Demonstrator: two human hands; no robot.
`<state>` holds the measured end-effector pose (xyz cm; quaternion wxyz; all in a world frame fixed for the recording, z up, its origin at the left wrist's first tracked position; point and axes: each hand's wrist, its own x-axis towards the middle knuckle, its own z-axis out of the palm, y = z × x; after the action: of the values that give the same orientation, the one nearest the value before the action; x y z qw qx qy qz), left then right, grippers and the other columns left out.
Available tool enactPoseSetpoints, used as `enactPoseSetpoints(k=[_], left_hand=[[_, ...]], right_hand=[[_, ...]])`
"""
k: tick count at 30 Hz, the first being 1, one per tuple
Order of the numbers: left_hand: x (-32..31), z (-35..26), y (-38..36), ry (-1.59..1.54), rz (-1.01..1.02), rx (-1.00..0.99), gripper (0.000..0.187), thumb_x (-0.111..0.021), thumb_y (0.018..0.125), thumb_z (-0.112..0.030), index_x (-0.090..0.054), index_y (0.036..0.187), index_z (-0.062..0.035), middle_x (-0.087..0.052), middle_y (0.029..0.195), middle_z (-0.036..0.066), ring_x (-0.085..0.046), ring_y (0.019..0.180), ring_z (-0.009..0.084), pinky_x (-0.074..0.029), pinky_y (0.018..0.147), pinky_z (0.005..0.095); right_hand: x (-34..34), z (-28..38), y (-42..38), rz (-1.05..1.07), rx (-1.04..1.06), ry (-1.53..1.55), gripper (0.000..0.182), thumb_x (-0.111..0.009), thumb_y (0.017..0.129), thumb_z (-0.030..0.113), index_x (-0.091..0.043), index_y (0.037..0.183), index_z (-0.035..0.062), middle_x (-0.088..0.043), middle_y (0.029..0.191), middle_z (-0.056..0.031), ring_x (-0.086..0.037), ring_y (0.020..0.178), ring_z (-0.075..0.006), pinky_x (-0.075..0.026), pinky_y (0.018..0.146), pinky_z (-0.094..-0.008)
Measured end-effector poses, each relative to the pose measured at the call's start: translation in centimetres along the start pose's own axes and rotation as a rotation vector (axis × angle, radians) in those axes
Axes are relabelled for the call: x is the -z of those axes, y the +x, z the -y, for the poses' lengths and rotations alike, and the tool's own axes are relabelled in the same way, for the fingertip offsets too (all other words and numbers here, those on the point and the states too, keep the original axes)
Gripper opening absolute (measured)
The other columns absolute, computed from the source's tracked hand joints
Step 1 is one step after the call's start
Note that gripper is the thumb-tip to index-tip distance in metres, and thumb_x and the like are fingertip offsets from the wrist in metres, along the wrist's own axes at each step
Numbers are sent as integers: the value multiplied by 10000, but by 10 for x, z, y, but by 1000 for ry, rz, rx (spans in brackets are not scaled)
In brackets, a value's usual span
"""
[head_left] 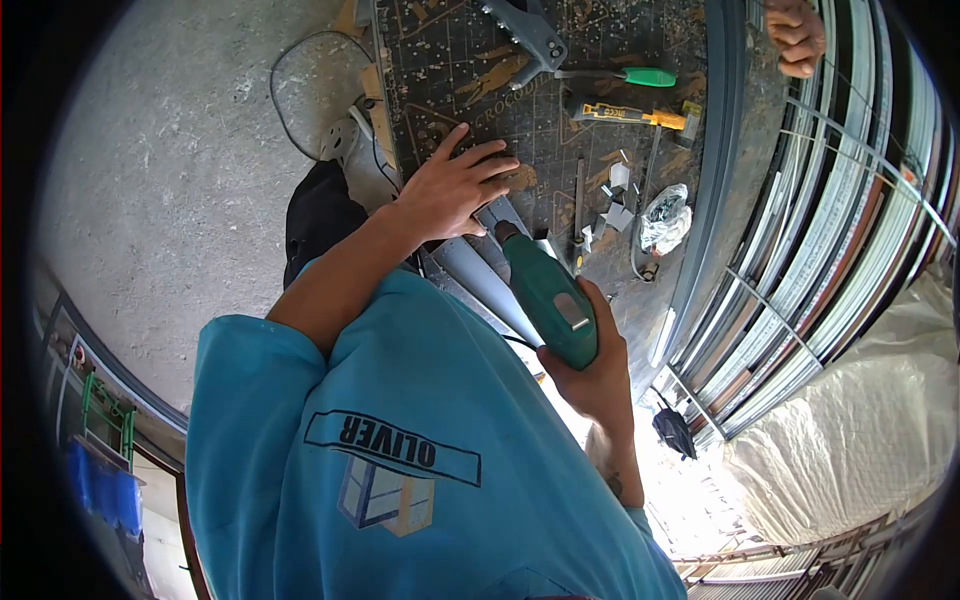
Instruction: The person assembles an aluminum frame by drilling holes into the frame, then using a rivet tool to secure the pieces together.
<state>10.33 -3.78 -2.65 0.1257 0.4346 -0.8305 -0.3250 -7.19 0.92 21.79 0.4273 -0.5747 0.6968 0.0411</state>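
My right hand point(592, 375) is wrapped around the rear of a green power drill point(545, 285). The drill's chuck end points at a grey metal profile point(475, 270) lying along the near edge of the workbench. My left hand point(455, 190) rests with fingers spread over the far end of that profile, its thumb close to the drill's tip. Beyond the hands, the dark, chip-strewn workbench point(430, 85) carries a hammer point(635, 115) with a yellow and black handle and a green-handled screwdriver point(650, 77).
A grey tool point(530, 40) lies at the bench's far end. Small white offcuts point(618, 215) and a clear plastic bag point(665, 220) sit right of the drill. Long profiles point(800, 270) fill a rack at right. Another person's hand point(797, 38) shows at top right.
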Motion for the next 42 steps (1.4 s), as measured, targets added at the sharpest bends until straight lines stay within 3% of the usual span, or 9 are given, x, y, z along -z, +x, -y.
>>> enactPoseSetpoints(k=[3, 4, 18, 28, 33, 37, 40, 41, 42], left_hand=[[0, -1, -3, -12, -6, 13, 702, -855, 631, -523, -685, 1252, -245, -444, 1514, -80, -308, 1467, 163, -129, 1245, 564], [0, -1, -2, -11, -19, -2, 703, -860, 624, -517, -687, 1247, -242, -445, 1513, -82, -310, 1466, 163, -133, 1244, 564], [-5, 0, -2, -66, -56, -12, 686, -883, 603, -459, -691, 1220, -229, -445, 1511, -64, -312, 1465, 168, -164, 1234, 567], [-5, 1, -2, -77, -24, -8, 672, -869, 641, -421, -673, 1252, -220, -417, 1530, -64, -281, 1481, 173, -151, 1233, 575], [-4, -2, -3, -39, -19, -35, 671, -866, 636, -421, -674, 1244, -213, -416, 1531, -56, -276, 1484, 178, -165, 1225, 573], [-3, 5, 4, -35, -37, -14, 665, -863, 644, -409, -663, 1250, -225, -419, 1526, -52, -277, 1484, 181, -187, 1217, 569], [-2, 0, -1, -37, -29, -12, 647, -863, 655, -410, -664, 1245, -233, -415, 1522, -58, -285, 1478, 176, -203, 1214, 563], [-3, 0, -1, -35, -35, -7, 641, -863, 657, -423, -670, 1238, -234, -416, 1520, -61, -287, 1476, 178, -207, 1214, 562], [-3, 0, 1, -35, -44, -1, 635, -863, 659, -436, -677, 1231, -234, -418, 1518, -63, -289, 1474, 179, -211, 1213, 560]], right_hand=[[-1, 13, 2, 8, -43, -74, 785, -745, 743, 69, -433, 1463, 87, -719, 1039, -239, -726, 951, -393, -573, 833, -415], [0, 19, 1, 43, -120, -79, 839, -772, 739, 13, -398, 1486, 89, -667, 1227, -219, -674, 1126, -314, -526, 934, -375], [-2, 20, 12, 63, 166, -185, 823, -742, 677, 43, -458, 1445, 127, -700, 1079, -233, -719, 847, -395, -587, 757, -445], [4, 33, 13, 196, 88, -343, 766, -730, 714, 27, -460, 1429, 87, -697, 1101, -249, -704, 961, -426, -578, 831, -450], [-2, 20, 12, 168, 189, -412, 884, -750, 657, 111, -429, 1476, 196, -640, 830, -165, -665, 648, -364, -539, 583, -471], [-7, 19, 24, 200, 185, -496, 907, -751, 644, 112, -421, 1481, 222, -636, 821, -159, -664, 646, -359, -545, 597, -464], [6, 17, 27, 194, -171, -116, 864, -740, 709, 78, -398, 1489, 227, -692, 1065, -221, -710, 799, -400, -578, 703, -457], [12, 4, 32, 73, 14, -92, 841, -757, 729, 72, -410, 1480, 224, -695, 1148, -205, -726, 854, -363, -581, 728, -422], [25, 8, 39, 135, -180, 105, 866, -758, 693, -72, -418, 1475, 80, -641, 1246, -124, -693, 906, -174, -560, 741, -316]])
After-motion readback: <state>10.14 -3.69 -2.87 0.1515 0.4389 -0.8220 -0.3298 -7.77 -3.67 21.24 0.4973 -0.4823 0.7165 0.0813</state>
